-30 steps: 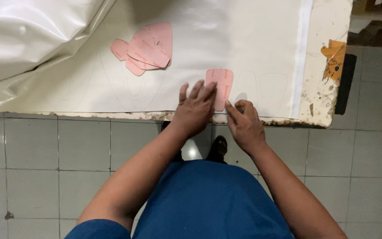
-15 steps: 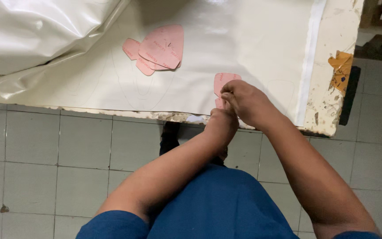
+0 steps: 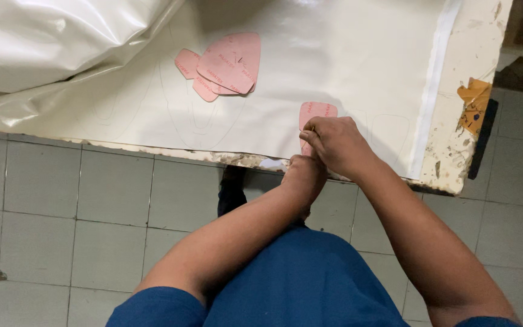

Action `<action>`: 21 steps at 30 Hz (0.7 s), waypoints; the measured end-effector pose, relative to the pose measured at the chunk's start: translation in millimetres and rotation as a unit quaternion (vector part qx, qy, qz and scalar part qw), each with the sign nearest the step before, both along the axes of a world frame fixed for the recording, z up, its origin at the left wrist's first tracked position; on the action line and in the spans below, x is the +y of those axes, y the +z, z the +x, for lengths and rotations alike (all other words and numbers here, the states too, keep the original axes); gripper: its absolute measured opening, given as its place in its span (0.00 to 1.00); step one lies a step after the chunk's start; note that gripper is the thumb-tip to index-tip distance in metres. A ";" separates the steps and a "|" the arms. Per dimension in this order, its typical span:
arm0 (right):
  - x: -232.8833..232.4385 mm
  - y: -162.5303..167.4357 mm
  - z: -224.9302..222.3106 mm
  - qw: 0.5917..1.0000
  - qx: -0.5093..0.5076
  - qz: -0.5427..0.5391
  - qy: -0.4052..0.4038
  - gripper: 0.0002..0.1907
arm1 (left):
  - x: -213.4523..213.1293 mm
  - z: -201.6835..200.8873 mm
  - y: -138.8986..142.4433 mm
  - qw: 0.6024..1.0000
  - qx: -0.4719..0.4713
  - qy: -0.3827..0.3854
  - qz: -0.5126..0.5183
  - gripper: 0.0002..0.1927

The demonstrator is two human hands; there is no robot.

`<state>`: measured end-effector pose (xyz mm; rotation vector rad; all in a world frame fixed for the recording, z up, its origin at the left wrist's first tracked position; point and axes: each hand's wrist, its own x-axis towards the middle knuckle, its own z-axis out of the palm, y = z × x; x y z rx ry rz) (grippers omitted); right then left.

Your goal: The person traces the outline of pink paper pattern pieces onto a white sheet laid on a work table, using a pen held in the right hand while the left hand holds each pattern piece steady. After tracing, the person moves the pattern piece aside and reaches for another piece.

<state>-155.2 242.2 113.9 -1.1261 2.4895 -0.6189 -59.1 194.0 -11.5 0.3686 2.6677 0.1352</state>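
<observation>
Keep the right hand (image 3: 337, 142), fingers closed on the flat pink rounded card template (image 3: 316, 112), pressed flat; left hand (image 3: 302, 178) grip cannot be told.

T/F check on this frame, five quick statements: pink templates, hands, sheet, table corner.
1. The right hand rests on a single pink template near the table edge. True.
2. The pile of pink templates lies right of that single one. False: it lies to the left and farther from the person.
3. The left hand sits at the table edge, just below the right hand. True.
4. The cream sheet is bare of marks. False: faint traced outlines show on it.
5. The table corner looks freshly painted. False: it is chipped, with orange tape peeling.
</observation>
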 end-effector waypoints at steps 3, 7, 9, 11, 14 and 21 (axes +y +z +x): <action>0.5 -3.1 1.3 0.999 -0.039 -0.001 -0.019 0.10 | -0.9 1.5 -0.1 1.000 0.003 -0.005 -0.001 0.09; -1.3 -9.1 1.7 0.999 0.034 -0.014 0.023 0.09 | -4.9 2.1 4.2 1.000 0.010 -0.010 0.007 0.07; -1.0 -11.8 1.3 0.997 0.055 -0.055 0.025 0.08 | -8.1 1.7 8.0 1.000 0.020 0.000 0.015 0.06; -1.9 -14.6 -1.1 0.998 0.043 -0.040 0.013 0.08 | -10.9 1.7 12.4 0.998 0.046 0.026 0.033 0.05; -0.4 -17.8 0.6 0.995 0.068 -0.076 0.017 0.07 | -16.4 3.2 15.9 0.996 0.064 0.026 0.060 0.05; 11.0 -15.0 -5.5 0.997 0.063 -0.045 0.003 0.05 | -11.1 -0.9 0.4 0.978 0.080 0.124 0.146 0.13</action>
